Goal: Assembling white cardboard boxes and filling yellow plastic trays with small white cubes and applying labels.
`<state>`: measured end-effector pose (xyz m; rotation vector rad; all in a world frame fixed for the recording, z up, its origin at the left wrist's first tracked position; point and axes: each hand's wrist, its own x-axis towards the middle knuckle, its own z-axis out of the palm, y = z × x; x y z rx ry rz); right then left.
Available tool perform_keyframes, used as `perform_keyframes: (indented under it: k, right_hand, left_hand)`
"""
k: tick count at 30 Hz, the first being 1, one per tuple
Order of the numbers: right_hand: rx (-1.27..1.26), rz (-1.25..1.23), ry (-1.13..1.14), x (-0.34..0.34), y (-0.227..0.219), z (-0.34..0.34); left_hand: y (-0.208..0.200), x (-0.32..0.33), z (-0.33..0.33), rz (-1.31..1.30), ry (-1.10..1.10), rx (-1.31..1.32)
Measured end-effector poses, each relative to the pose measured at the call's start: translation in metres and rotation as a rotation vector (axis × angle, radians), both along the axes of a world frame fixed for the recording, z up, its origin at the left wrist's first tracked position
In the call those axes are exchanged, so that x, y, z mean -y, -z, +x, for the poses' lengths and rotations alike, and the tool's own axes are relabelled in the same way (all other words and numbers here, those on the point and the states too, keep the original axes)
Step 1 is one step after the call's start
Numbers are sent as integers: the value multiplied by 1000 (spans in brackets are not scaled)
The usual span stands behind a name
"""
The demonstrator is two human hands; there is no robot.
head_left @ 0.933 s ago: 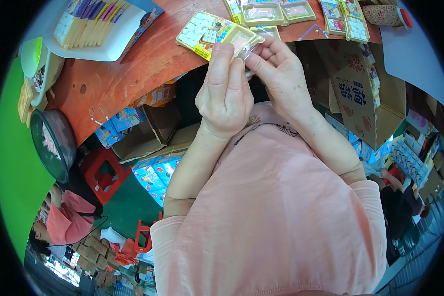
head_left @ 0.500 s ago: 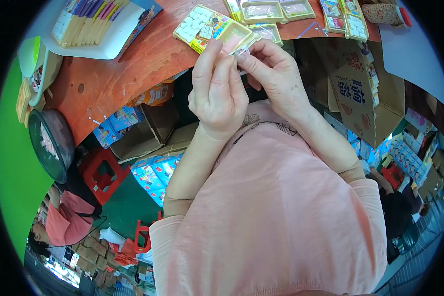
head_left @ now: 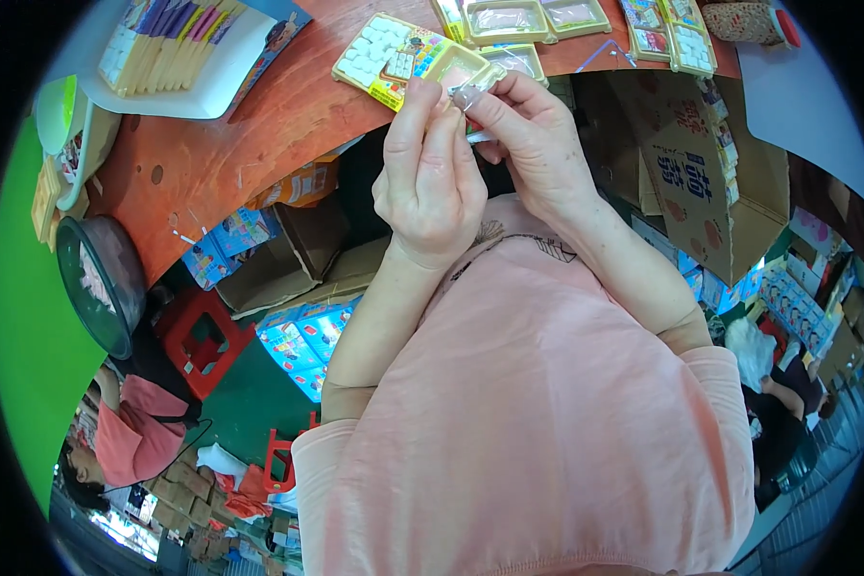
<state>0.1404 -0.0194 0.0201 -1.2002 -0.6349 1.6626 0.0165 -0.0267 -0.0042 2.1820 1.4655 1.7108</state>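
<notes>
Yellow tray pack (head_left: 440,65) is lying kinda slantwise, chunky white blocks (head_left: 376,50) filling its left end. Tiny shiny clear plastic bit (head_left: 467,100)'s pinched up by its right end.

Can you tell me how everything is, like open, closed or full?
Left hand: fingers drawn together, anything held unclear
Right hand: fingers bent inward, likewise unclear
Tray pack: white blocks inside
Cardboard box: open
Jar: red lid on
White tray: holding sticks

Hands (head_left: 430,197) close together, right pinching, left apparently too.
</notes>
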Motion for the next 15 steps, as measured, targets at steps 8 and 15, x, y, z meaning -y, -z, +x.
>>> perform_keyframes:
  k: [8, 15]
  right_hand:
    - [17, -174, 36, 3, -8, -1]
    - [-203, -174, -29, 0, -14, -3]
  left_hand:
    - [8, 4, 3, -1, 41, -33]
    - [10, 0, -3, -14, 20, -54]
